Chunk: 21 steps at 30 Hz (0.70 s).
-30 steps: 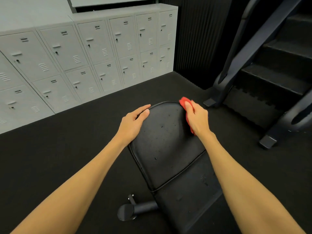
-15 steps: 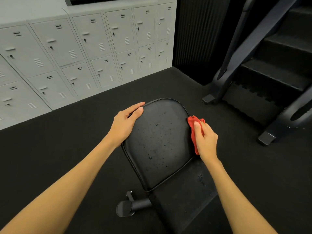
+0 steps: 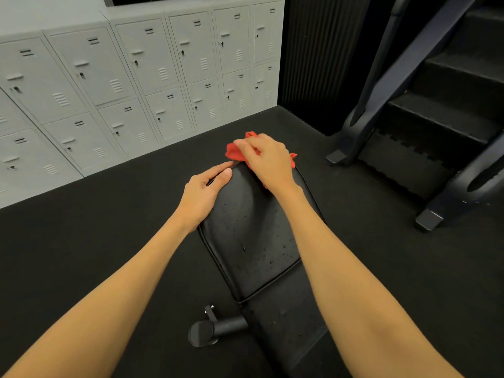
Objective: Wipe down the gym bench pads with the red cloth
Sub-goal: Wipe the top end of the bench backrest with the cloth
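Red crumpled cloth (image 3: pixel 233 153) is clutched by the right hand (image 3: pixel 268 162) to wipe the black vinyl bench pad (image 3: pixel 246 227), steadied by the gripping left hand (image 3: pixel 202 196).

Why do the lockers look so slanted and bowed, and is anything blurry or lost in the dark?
Head view: the wide-angle lens tilts and bows the lockers; the right hand over the red cloth looks slightly smeared; the bench pad catches a soft sheen showing droplets; the stair machine sinks into near-black.
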Motion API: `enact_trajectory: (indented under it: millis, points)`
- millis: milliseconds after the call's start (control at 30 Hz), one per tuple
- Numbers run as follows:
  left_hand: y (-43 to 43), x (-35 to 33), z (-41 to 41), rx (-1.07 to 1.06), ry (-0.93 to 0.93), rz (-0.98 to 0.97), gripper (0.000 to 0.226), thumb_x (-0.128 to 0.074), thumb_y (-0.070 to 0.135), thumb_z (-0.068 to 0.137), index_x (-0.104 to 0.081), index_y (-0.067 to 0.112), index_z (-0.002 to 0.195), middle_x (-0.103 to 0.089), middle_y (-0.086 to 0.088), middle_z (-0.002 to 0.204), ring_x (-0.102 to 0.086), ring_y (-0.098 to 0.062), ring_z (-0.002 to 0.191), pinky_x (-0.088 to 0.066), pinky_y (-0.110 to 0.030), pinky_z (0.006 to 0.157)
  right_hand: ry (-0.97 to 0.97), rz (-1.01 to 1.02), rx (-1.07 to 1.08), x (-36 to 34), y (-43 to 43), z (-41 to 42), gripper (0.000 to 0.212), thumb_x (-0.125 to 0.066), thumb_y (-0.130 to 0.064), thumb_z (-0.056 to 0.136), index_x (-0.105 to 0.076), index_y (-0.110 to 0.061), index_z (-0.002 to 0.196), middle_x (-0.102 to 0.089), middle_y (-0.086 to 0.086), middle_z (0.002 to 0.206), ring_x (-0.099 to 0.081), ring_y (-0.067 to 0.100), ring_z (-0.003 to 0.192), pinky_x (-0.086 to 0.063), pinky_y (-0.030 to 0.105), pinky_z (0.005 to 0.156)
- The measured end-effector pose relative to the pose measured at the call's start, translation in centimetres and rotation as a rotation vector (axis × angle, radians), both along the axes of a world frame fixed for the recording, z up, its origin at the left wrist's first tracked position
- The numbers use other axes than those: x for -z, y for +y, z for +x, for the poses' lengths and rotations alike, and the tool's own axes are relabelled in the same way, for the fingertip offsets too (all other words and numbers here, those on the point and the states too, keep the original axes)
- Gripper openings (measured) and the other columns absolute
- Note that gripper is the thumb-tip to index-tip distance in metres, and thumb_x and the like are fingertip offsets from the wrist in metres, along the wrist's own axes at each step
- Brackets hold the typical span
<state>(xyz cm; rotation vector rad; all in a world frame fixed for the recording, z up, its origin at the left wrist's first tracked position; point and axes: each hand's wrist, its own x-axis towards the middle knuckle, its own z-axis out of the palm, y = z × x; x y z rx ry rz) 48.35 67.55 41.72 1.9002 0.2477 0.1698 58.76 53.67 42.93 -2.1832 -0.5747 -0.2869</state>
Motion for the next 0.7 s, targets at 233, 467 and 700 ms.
enact_trajectory:
  millis: [233, 467, 700]
  points:
    - [-0.1, 0.2, -0.3, -0.014, -0.007, -0.063, 0.033, -0.057, 0.045, 0.098, -0.066, 0.038, 0.129, -0.068, 0.012, 0.125, -0.063, -0.008, 0.116, -0.051, -0.039, 0.104, 0.038, 0.458, 0.222, 5.2, -5.4, -3.4, 0.026, -0.049, -0.030, 0.099, -0.074, -0.035, 0.101, -0.063, -0.011, 0.120, -0.049, 0.003, 0.125, -0.034, 0.009, 0.101]
    - [-0.2, 0.2, -0.1, -0.017, -0.011, -0.076, 0.035, -0.056, 0.041, 0.099, -0.065, 0.033, 0.132, -0.066, 0.006, 0.130, -0.061, -0.014, 0.120, -0.050, -0.043, 0.106, 0.209, 0.428, 0.558, 8.0, -8.8, -5.9, 0.029, -0.043, -0.028, 0.100, -0.070, -0.026, 0.112, -0.063, -0.004, 0.102, -0.059, 0.013, 0.101, -0.039, 0.023, 0.080]
    - [-0.2, 0.1, -0.2, -0.027, -0.034, -0.049, 0.032, -0.058, 0.043, 0.099, -0.067, 0.036, 0.128, -0.069, 0.016, 0.123, -0.062, -0.003, 0.116, -0.049, -0.036, 0.106, 0.165, 0.161, 0.335, -0.3, 0.7, -1.3, 0.026, -0.048, -0.040, 0.093, -0.073, -0.032, 0.096, -0.061, 0.001, 0.116, -0.056, 0.023, 0.100, -0.032, 0.028, 0.076]
